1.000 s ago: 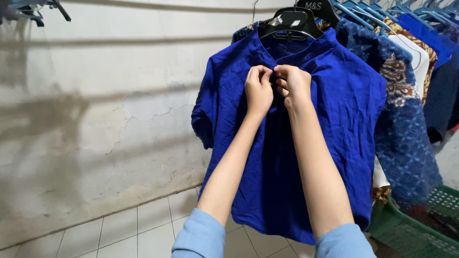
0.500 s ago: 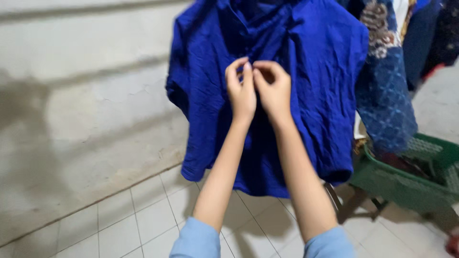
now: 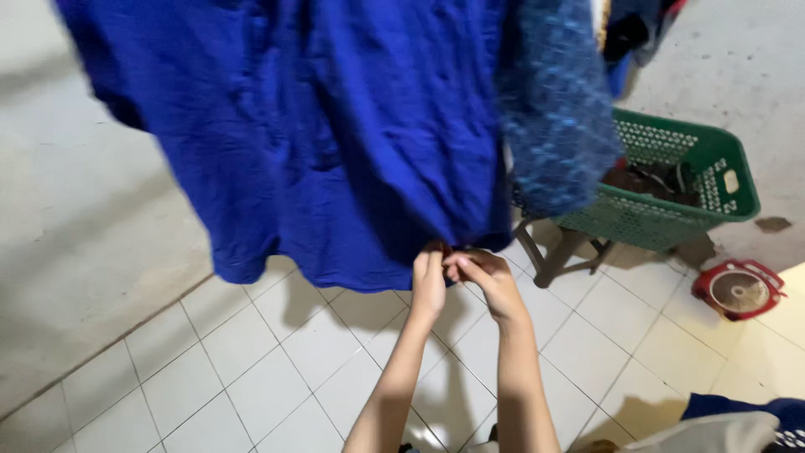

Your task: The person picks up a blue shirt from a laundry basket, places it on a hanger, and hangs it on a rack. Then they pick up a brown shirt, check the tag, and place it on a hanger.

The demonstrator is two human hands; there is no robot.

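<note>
I am looking down at two bare hands working at the bottom of a big blue shirt (image 3: 335, 143). The shirt is hanging down in front of me, long from top to bottom, and its bottom edge is just above the white tiled floor (image 3: 251, 369).

My left hand (image 3: 429, 281) is reaching up and pinching the bottom edge of the shirt, right where the front opening is ending. My right hand (image 3: 486, 281) is just beside it, with its fingers (image 3: 465, 264) bending in toward the same spot. The two hands are close together, almost touching each other. Both are closing on the cloth at the hem, but I cannot tell if there is a button between them, because the fold of the shirt is hiding it.

The shirt is lying straight up from the hands. The hands are under it and the cloth is going up and away from them. Both hands are about as near to the hem as each other, with the left one tucked a bit more into the fold.

To the right, a darker patterned blue cloth (image 3: 558, 117) is hanging just beside the shirt. Behind it a green basket (image 3: 713, 180) is sitting on a stool (image 3: 558, 252). A small red fan (image 3: 740, 289) is lying on the floor, well apart from the hands.
</note>
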